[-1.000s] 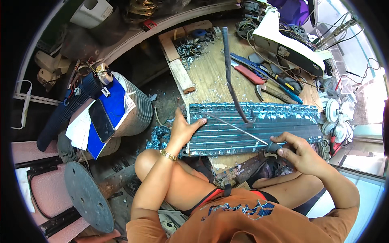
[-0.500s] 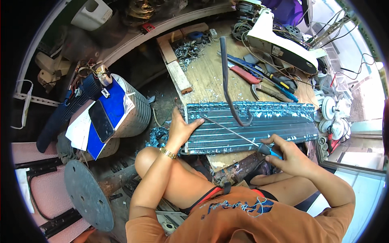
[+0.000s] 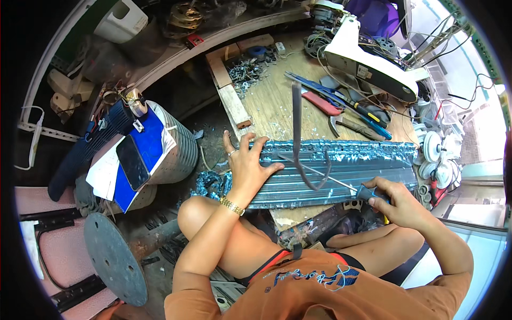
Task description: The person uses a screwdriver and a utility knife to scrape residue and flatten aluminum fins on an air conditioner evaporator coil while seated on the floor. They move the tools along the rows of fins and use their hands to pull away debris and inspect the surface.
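Finned coil slab (image 3: pixel 341 168), long, blue-grey and ragged along its far edge, lies crosswise at the near edge of the wooden table (image 3: pixel 272 101), just past the person's bare knees. Left hand (image 3: pixel 246 166) lies flat on its left end, fingers spread and open, pinning it down without closing round anything. Right hand (image 3: pixel 397 200) is shut in a fist on the dark handle of a screwdriver (image 3: pixel 333 178), whose thin shaft slants left and far across the fins. Over the last second the right hand has drawn a little nearer and the shaft sits flatter, while the left hand has kept its place; I judge the work to be mid-stroke, prying or combing along the fins, with the slab steady. A bent dark tube (image 3: pixel 296 117) rises from the slab toward the far side. Beyond it lie red-handled pliers (image 3: pixel 320 102), blue-handled tools (image 3: pixel 341 101) and a heap of screws (image 3: pixel 248 69); a white appliance housing (image 3: pixel 368 58) sits at the far right. Left of the table stands a ribbed metal drum (image 3: pixel 178 146) with a blue board (image 3: pixel 146 144) and a dark phone (image 3: pixel 132 162) on top.
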Available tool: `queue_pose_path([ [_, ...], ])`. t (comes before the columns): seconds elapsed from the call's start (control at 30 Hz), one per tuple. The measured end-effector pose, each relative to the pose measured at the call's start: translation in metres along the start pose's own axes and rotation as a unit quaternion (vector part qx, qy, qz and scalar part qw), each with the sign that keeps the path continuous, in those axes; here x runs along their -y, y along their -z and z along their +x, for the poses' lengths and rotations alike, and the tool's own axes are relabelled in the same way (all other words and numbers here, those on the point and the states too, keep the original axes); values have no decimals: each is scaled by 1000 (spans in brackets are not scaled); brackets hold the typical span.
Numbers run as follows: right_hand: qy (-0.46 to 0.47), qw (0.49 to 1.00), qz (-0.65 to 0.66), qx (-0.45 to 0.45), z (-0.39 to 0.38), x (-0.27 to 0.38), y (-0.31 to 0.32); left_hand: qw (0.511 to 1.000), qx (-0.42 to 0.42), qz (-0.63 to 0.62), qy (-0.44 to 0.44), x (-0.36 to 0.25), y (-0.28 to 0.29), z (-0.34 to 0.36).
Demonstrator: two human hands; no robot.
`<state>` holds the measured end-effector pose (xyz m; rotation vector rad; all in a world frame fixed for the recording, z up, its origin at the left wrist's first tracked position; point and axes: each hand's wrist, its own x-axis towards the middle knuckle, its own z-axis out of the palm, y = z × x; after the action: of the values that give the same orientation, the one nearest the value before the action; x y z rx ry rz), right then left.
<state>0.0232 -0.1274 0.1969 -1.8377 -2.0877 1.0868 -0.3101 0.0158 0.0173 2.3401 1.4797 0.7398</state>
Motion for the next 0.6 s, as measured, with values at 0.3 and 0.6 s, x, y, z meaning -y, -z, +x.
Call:
queue_pose_path([
  [0.3,-119,990,-20,68,11,24,-14,999,3,-31,-32,8,-7,11],
  [0.6,-114,991,77,-6,-17,4,8,987,34,154,-12,-32,15,9],
])
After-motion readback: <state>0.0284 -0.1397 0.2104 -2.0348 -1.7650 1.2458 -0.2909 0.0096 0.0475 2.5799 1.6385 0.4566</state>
